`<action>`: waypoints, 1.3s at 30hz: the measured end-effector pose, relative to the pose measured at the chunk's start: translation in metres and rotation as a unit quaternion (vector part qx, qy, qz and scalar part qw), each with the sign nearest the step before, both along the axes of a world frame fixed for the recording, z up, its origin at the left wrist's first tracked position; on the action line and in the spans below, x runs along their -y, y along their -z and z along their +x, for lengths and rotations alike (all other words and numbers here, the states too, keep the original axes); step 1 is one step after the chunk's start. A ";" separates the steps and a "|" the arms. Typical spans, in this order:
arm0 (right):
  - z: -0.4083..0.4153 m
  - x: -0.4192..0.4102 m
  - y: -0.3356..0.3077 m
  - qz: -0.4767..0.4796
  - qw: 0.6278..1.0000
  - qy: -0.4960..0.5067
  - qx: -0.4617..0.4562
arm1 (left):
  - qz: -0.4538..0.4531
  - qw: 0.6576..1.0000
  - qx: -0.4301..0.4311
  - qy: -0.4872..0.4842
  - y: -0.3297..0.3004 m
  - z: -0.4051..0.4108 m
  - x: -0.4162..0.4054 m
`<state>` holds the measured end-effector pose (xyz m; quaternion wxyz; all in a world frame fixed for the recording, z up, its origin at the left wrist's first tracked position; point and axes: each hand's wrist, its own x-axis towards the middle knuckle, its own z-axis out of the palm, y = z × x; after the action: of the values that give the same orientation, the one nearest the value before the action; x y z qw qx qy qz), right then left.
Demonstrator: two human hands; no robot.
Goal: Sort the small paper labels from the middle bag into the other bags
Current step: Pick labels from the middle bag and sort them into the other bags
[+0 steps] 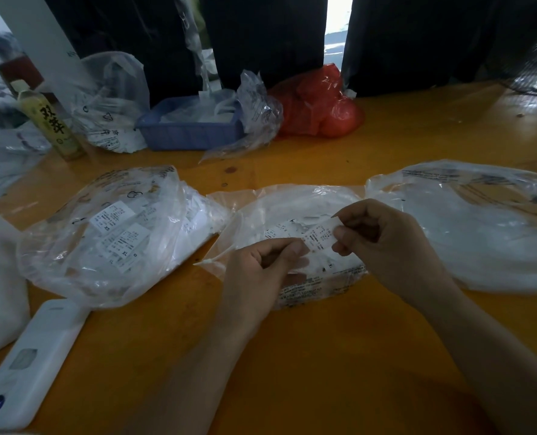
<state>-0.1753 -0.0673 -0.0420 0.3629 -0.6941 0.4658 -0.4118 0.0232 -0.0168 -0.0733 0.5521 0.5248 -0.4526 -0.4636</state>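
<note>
Both hands over middle bag (292,202): left hand (261,265) and right hand (383,243) pinch one paper label (319,238). Likely featherlight, flimsy, tearable; best pinched at edges.

- Paper labels (119,237) inside the clear bag (104,233) left of the left hand (254,271) read "XS", "XL" and "S".
- The bottle (49,120) far beyond that bag, up to the left, carries large dark Chinese characters, "双萃".
- The label (319,238) pinched between both hands has print too small to read.
</note>
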 end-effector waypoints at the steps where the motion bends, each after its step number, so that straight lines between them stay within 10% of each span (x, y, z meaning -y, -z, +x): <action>1: 0.000 0.001 0.000 0.013 1.000 -0.003 0.004 | 0.001 1.000 -0.003 -0.006 0.000 0.000 0.000; 22: -0.001 -0.004 -0.006 0.032 0.995 0.020 0.093 | -0.001 1.000 -0.007 -0.024 -0.001 0.001 0.001; 39: 0.005 -0.007 -0.002 0.010 1.000 0.008 -0.014 | -0.033 0.998 -0.030 -0.037 0.000 -0.002 0.001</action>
<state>-0.1702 -0.0607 -0.0402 0.3596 -0.6927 0.4804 -0.4002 0.0212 -0.0180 -0.0736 0.5988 0.5089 -0.4312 -0.4432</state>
